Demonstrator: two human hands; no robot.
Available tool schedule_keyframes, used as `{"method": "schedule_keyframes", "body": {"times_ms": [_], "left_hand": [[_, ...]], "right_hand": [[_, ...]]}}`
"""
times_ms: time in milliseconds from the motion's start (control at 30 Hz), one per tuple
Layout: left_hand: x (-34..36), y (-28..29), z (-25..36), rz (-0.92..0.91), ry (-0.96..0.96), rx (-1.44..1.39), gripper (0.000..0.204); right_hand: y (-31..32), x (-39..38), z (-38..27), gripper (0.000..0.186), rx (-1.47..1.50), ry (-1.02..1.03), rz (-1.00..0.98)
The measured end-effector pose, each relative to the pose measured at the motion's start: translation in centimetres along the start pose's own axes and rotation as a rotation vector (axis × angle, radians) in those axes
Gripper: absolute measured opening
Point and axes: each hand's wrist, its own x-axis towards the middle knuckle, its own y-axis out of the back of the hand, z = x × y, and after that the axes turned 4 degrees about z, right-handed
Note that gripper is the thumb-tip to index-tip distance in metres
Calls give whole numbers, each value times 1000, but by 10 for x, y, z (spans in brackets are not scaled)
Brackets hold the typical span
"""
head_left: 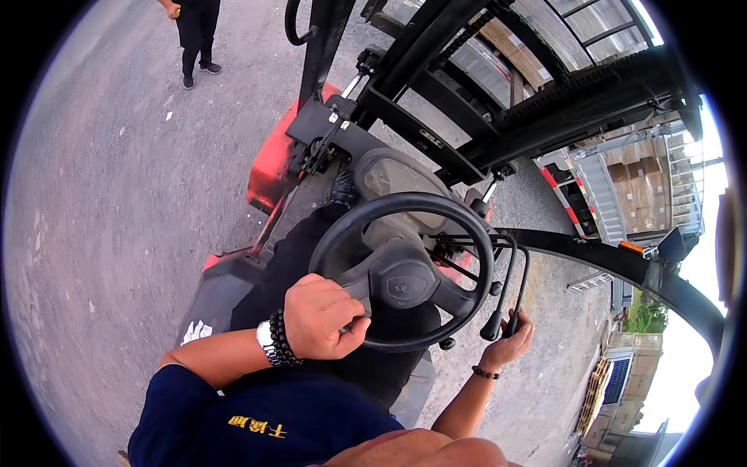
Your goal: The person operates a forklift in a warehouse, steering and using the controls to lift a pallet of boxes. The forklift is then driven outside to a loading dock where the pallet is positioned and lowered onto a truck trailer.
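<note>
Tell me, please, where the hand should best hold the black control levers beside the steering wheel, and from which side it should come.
Hold the control levers at their knobbed lower ends, coming from below on the right, as the right hand does. The thin shafts curve up behind the steering wheel.

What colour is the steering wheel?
Black; the head view shows the steering wheel gripped by the left hand.

Single head-worn fisheye view, looking steeply down from above seated operator's shoulders. Camera faces forward and down over round black steering wheel (402, 268), close below lens at frame centre. Black steel forklift mast (498, 101) runs up and away toward top right. Grey gravel yard (117, 194) fills left half, curving toward rim. Tilted horizon, stacked cardboard cartons (646, 183) at far right edge. No second view; nothing shared.
</note>
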Motion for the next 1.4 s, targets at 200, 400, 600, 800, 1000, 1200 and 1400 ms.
{"method": "schedule_keyframes", "body": {"times_ms": [200,400,600,800,1000,1200,1400], "left_hand": [[-2,4,-4,-30,18,-6,23],[-2,6,-5,-59,17,1,19],[-3,4,-6,-107,-10,-7,19],[22,1,-5,-101,-104,65,23],[139,-19,-24,-135,-38,80,18],[205,-157,29,-321,-196,42,25],[42,-201,75,-799,-465,-93,30]], "right_hand": [[-3,-4,1,45,-12,-30,18],[-9,-13,-8,48,-10,-54,39],[6,-33,34,53,196,-280,144],[23,-77,108,44,-471,-218,-223],[18,-89,138,42,-330,-133,-245],[-36,-43,132,44,-57,-353,8],[-105,61,158,41,-182,-211,-183]]}}
